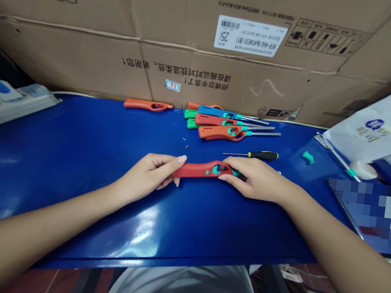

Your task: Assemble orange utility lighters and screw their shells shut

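A red gas lighter [194, 170] with a teal trigger lies level between my two hands, just above the blue table. My left hand [154, 172] pinches the rounded handle end between thumb and fingers. Around the trigger loop and the neck, my right hand [254, 177] is closed, covering most of the metal tube. Behind the hands lies a screwdriver [263, 155] with a black and yellow handle. Two tiny screws [185, 143] rest on the table behind my left hand.
Several gas lighters [223, 133] in orange, red, blue and green are piled by the cardboard [180, 35]. An orange lighter body [147, 105] lies left of them. A teal trigger piece [308, 157], metal tube [339, 159] and white bag [380, 121] are at right; a power strip [15, 107] is at left.
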`<state>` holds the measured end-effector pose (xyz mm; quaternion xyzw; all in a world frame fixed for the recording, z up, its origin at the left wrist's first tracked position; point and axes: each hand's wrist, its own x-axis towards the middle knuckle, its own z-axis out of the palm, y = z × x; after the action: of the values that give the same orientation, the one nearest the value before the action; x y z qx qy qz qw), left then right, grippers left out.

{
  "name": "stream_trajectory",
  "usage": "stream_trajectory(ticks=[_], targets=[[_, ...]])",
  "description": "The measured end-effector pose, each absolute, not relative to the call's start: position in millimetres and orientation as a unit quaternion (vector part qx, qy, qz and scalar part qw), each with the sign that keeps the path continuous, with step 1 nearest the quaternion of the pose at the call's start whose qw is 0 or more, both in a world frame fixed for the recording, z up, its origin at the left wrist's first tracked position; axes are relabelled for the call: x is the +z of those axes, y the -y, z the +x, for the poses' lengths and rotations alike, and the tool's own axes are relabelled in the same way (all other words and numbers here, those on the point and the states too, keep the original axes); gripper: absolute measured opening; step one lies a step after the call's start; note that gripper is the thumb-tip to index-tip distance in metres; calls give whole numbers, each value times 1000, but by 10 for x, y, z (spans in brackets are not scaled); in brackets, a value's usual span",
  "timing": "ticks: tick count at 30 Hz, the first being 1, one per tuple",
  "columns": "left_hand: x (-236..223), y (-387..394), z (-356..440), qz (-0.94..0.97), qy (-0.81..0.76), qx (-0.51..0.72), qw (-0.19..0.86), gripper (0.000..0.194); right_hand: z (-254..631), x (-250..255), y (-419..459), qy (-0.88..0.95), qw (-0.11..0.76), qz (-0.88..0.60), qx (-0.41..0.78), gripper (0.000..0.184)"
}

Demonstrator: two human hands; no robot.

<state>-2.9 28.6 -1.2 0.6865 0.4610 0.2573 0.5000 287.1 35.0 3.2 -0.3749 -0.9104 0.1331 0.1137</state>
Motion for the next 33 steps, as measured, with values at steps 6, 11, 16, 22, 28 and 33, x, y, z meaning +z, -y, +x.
stream_trajectory(ticks=[6, 11, 16, 22, 28, 33], targets=[[-104, -293, -47, 776, -403, 341, 344, 43, 2913, 69, -373, 920, 110, -358, 115, 14], [-142, -308, -79, 806, -373, 347, 300, 37, 2914, 103, -368, 920, 101, -355, 134, 12], [-126, -312, -82, 822, -372, 348, 254, 33, 2893, 108, -360, 914, 91, -355, 174, 33], [-101, -262, -76, 863, -328, 312, 224, 25, 2892, 73, -376, 928, 106, -335, 127, 31], [-76, -223, -99, 890, -284, 307, 181, 22, 2819, 68, -316, 938, 119, -307, 107, 31], [-21, -167, -88, 887, -273, 337, 158, 21, 2800, 72, -243, 942, 161, -291, 42, 33]])
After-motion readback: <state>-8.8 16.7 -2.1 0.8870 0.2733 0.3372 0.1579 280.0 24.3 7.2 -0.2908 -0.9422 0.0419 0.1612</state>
